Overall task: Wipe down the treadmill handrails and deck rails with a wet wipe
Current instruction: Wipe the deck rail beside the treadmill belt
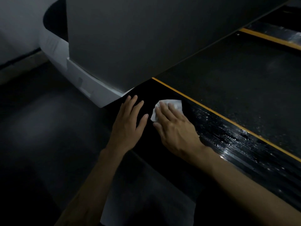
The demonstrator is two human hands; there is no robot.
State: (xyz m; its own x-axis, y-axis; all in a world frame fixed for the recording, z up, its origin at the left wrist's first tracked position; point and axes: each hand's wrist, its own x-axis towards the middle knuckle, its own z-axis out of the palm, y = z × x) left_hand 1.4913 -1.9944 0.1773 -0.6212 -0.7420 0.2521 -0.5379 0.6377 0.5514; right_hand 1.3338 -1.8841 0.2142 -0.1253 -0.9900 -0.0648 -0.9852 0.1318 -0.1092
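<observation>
We wipe the deck rail near the front of the treadmill.

Our right hand (172,126) presses the wet wipe (169,106) flat on the black deck rail (228,136) in the middle of the frame, fingers straight. Our left hand (130,119) rests open beside it, holding nothing. We should push firmly in long strokes, right up to the yellow line (211,110).

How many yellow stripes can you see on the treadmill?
2. One yellow stripe runs between the wet deck rail and the belt; the far yellow stripe lies across the belt, top right. Others may be hidden.
</observation>
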